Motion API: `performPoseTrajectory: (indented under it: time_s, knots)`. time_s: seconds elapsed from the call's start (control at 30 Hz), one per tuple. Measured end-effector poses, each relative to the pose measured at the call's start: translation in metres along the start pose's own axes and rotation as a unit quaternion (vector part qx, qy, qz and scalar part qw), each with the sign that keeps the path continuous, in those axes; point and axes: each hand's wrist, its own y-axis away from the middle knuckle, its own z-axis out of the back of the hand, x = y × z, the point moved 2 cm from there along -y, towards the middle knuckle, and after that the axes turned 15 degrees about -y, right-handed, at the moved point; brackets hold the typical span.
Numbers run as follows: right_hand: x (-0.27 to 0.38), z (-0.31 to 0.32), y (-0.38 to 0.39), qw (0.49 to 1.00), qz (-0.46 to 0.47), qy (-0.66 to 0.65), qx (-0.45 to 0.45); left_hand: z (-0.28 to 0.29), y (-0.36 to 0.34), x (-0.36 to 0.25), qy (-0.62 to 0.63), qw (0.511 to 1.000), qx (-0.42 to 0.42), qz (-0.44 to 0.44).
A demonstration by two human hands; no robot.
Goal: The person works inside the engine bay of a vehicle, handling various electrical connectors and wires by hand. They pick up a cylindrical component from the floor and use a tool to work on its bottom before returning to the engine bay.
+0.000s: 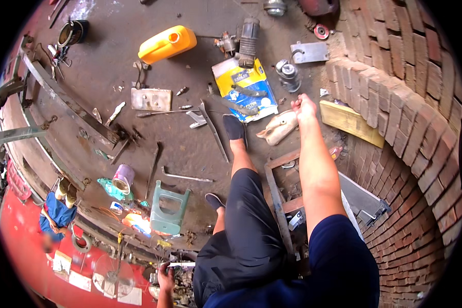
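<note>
My right hand (305, 107) is stretched far forward with its fingers curled closed; anything inside them is hidden. Just below and left of it lies a dirty cream plastic bottle (280, 128) on the floor, close to the fingers, and I cannot tell if they touch it. A metal cylinder with a ribbed body (288, 76) stands a little beyond that hand. Low at the left, my left hand (165, 277) has its fingers bent beside a pale bar (182, 264) and greasy machine parts; what it grips is too small to make out.
A yellow-and-blue bag (249, 90) with black hoses lies ahead of my foot. Around it are an orange jerrycan (168, 44), a green stool (169, 206) and a wrench (187, 177). A rusty frame (274, 197) stands beside my leg, near a brick wall (395, 108). Another person (59, 213) sits far left.
</note>
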Motion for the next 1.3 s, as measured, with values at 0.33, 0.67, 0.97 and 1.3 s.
performPoseTrajectory:
  time_s: [0.33,0.67,0.97,1.3]
  knots:
    - [0.005,-0.031,0.039,0.724,0.305,0.602,0.143,-0.028,-0.016,0.014,0.082,0.996,-0.039,-0.008]
    - [-0.063,-0.155,-0.052,0.861,0.162,0.465,0.126,-0.05,0.006,0.018,-0.009,0.999,0.015,0.05]
    - [-0.068,-0.137,-0.038,0.966,0.035,0.207,0.151,-0.037,0.007,-0.032,0.021,0.997,0.015,0.069]
    - [0.019,-0.021,0.316,0.774,-0.282,-0.092,0.559,0.009,0.057,-0.058,0.113,0.991,-0.075,-0.016]
